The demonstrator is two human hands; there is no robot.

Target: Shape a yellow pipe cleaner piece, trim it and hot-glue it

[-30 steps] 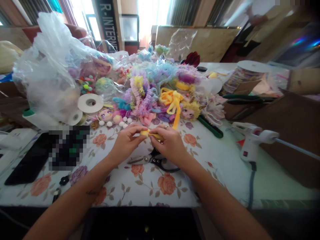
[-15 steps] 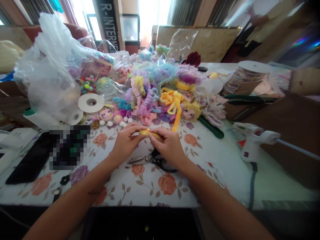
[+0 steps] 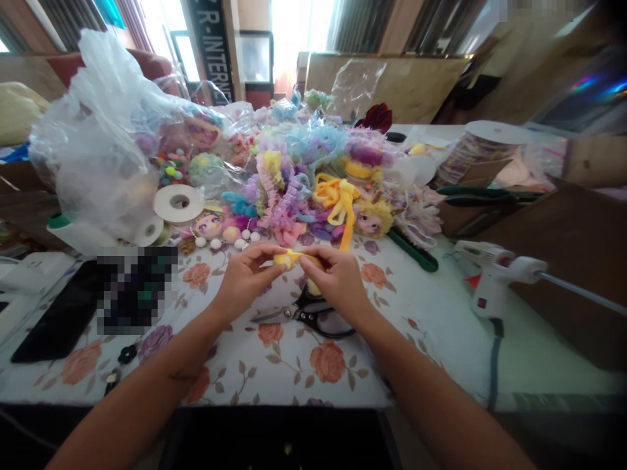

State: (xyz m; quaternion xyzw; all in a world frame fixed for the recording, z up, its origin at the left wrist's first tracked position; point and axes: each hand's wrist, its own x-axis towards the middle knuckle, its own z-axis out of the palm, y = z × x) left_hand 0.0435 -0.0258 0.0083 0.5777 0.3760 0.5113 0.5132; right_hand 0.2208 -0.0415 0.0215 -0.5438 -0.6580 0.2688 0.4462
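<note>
1. Yellow ribbon piece (image 3: 290, 259) sits pinched between both hands, just above the scissors (image 3: 304, 313) on the desk (image 3: 294, 365).
2. Left hand (image 3: 245, 277) is clamped on its left end.
3. Right hand (image 3: 337, 281) is clamped on its right end.
4. Glue gun (image 3: 494, 274) lies well right of the scissors.

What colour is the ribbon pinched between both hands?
Yellow. The ribbon shows best in the head view, held between the left hand and right hand.

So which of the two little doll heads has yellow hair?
The small doll head with yellow hair lies right of the hanging yellow ribbon. The other doll head, beside the white tape roll, has pink hair.
</note>
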